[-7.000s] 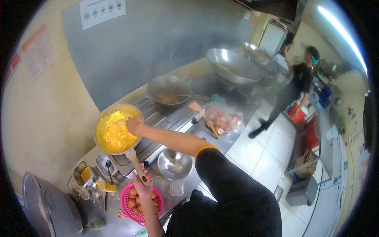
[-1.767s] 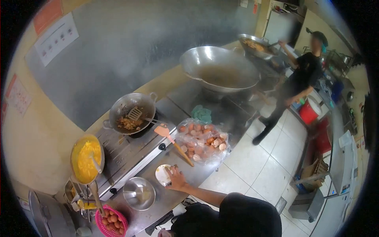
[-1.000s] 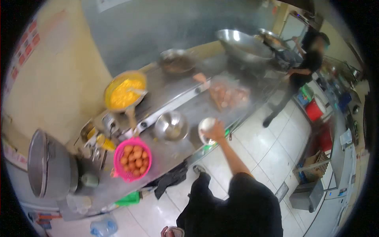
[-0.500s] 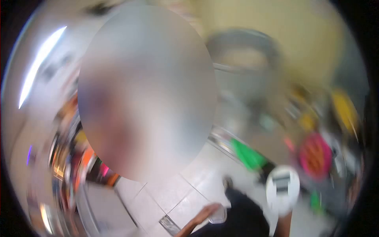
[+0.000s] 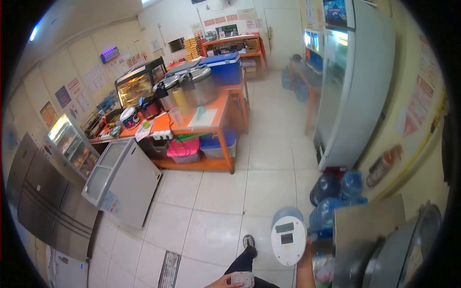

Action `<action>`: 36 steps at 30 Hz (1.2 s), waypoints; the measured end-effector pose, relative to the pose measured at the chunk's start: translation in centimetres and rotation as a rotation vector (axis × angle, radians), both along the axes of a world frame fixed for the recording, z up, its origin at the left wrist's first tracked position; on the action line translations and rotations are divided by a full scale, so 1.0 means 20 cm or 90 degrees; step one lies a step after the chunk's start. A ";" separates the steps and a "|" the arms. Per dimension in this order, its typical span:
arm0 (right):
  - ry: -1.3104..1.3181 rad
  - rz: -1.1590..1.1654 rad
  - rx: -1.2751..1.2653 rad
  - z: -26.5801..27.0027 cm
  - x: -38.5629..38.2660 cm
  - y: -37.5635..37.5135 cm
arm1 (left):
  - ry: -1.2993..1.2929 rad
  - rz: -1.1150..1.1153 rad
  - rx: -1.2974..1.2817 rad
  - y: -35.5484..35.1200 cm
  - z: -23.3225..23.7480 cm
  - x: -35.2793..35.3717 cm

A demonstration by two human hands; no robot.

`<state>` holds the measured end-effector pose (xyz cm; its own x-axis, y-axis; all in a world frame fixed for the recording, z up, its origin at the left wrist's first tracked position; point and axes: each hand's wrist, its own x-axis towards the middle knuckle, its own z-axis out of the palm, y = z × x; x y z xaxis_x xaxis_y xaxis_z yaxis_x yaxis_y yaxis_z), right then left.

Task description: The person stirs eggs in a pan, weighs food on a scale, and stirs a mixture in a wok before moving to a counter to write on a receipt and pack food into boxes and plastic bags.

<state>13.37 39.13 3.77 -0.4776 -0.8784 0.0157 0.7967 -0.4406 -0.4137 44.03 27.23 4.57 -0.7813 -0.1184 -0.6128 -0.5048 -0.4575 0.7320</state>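
My left hand (image 5: pixel 224 282) is closed on a small, clear-sided lidded container (image 5: pixel 242 280) at the bottom edge. On the right, a white oval object (image 5: pixel 288 241) with two dark rectangles on its face is held by my right hand (image 5: pixel 308 250), whose fingers are mostly hidden behind its edge. A bluish translucent rounded part (image 5: pixel 287 211) shows just beyond the white face. Below, one of my shoes (image 5: pixel 248 241) is on the tiled floor.
An orange table (image 5: pixel 218 113) holds large metal pots and a blue cooler (image 5: pixel 222 71). A chest freezer (image 5: pixel 132 185) stands left. Water jugs (image 5: pixel 329 211), a tall glass-door fridge (image 5: pixel 357 91) and a steel surface (image 5: pixel 360 230) line the right. A floor drain (image 5: pixel 169 270) lies ahead.
The view has turned to the room and is sharper. The large blurred patch is gone. The white object has shifted left in view, and both hands still hold their items.
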 end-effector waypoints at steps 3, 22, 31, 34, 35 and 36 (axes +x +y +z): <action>-0.037 0.031 -0.040 -0.03 -0.28 -0.41 | 0.011 -0.013 -0.031 -0.49 0.15 -0.38; 0.185 -0.347 0.332 -0.02 -2.82 -2.33 | 0.219 -0.397 -0.232 -3.18 0.17 -3.25; 0.106 -0.254 0.081 -0.14 -4.37 -3.81 | 0.151 0.091 -0.141 -4.12 -0.09 -4.47; 0.054 -0.242 0.148 -0.23 -4.76 -4.20 | 0.196 0.212 -0.187 -4.49 0.00 -4.97; 0.060 -0.240 0.182 -0.19 -4.87 -4.34 | 0.193 0.226 -0.181 -4.62 0.03 -5.13; 0.064 -0.233 0.202 -0.16 -5.00 -4.47 | 0.206 0.188 -0.193 -4.75 0.06 -5.28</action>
<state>-86.56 -50.28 0.60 -0.7656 -0.6221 -0.1637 0.5626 -0.5242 -0.6393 -61.51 -67.81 5.69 -0.8309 -0.4969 -0.2503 -0.1131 -0.2896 0.9504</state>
